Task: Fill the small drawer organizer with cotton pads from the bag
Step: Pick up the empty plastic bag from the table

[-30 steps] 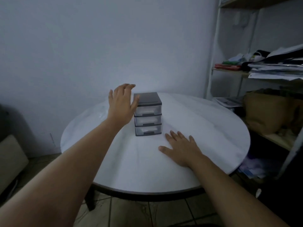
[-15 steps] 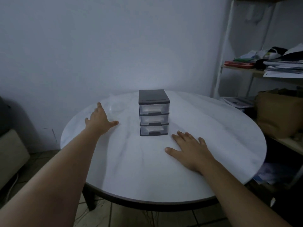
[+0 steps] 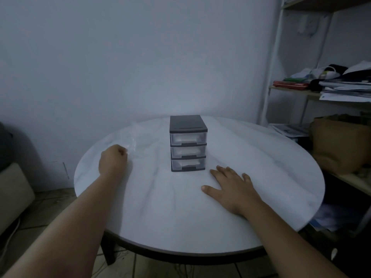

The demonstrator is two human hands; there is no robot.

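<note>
A small drawer organizer (image 3: 188, 143) with a dark frame and three clear drawers, all pushed in, stands in the middle of the round white table (image 3: 261, 161). Left of it lies a clear plastic bag (image 3: 135, 137), faint against the tabletop. My left hand (image 3: 112, 161) has its fingers curled and pinches the near edge of that bag. My right hand (image 3: 230, 187) lies flat on the table, fingers spread, just in front and to the right of the organizer.
A shelf unit (image 3: 321, 91) with stacked papers and a brown bag (image 3: 341, 143) stands at the right, close to the table's edge. A beige cushion (image 3: 14, 193) sits low at the left. A plain wall is behind the table.
My left hand left the organizer's top, dropped to the table at the left and curled onto the bag's edge. My right hand stayed flat on the table.
</note>
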